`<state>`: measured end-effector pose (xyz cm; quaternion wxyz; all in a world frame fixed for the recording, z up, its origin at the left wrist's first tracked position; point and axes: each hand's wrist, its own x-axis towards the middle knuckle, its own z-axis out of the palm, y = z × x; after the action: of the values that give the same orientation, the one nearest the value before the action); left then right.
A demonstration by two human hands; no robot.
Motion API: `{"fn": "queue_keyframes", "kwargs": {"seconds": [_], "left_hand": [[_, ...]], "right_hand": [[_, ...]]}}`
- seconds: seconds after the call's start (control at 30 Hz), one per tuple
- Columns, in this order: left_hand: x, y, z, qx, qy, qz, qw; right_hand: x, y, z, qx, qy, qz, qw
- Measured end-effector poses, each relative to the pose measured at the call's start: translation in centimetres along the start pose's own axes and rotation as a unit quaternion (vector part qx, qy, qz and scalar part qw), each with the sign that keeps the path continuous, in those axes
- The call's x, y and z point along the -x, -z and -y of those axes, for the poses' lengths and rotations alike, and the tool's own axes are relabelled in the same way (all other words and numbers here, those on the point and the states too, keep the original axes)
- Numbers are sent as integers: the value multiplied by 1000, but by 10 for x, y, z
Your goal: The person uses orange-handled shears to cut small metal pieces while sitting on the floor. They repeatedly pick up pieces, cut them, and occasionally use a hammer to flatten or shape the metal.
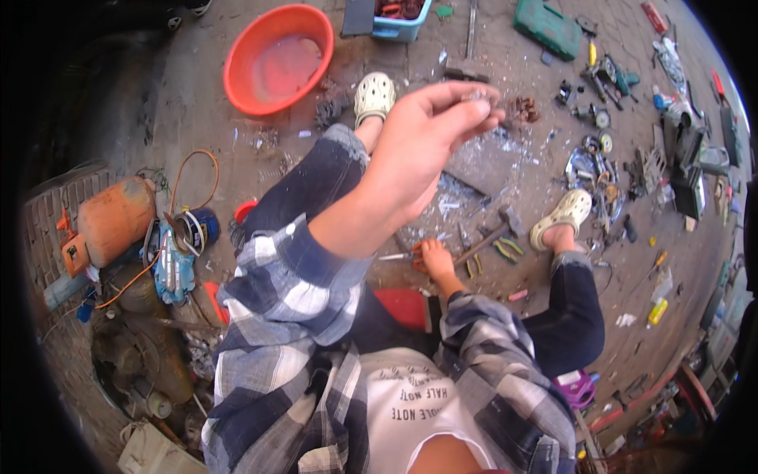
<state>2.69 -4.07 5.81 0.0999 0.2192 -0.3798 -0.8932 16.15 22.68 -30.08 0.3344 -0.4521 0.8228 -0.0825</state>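
My left hand (442,118) is raised over the work spot, its thumb and fingers pinched together. Something small and shiny seems to sit at the fingertips, too small to name. Low by the ground, my right hand (436,257) has its fingers closed around the handle of an orange-handled tool (417,256) with a pointed metal blade; its exact kind is unclear. Beside that hand lie a wooden-handled hammer (491,237) and pliers with yellow-green grips (508,251). Beyond them a flat metal plate (480,172) is strewn with shiny scraps. A reddish-brown clump (523,110) rests past my left fingertips.
An orange-red basin (237,75) and a blue crate (399,31) of brown scrap stand ahead. A long-handled hammer (467,71) lies farther out. To the right are a green case (545,30) and scattered parts; at left, an orange gas cylinder (118,213).
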Motion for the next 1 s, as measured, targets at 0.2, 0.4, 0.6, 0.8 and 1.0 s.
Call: {"fn": "queue_keyframes", "kwargs": {"seconds": [0.2, 0.4, 0.6, 0.8, 1.0], "left_hand": [[1, -6, -10, 3, 30, -4, 1000], [6, -9, -6, 14, 2, -9, 1000], [2, -21, 2, 50, -30, -8, 998], [-3, -35, 12, 17, -42, 0, 999], [-14, -41, 37, -42, -102, 6, 994]], "right_hand": [[-9, 1, 0, 26, 63, 29, 997], [0, 85, 28, 7, -2, 189, 982], [29, 269, 20, -199, -63, 152, 966], [65, 384, 27, -190, -123, -300, 927], [60, 406, 36, -134, -35, -450, 882]]}}
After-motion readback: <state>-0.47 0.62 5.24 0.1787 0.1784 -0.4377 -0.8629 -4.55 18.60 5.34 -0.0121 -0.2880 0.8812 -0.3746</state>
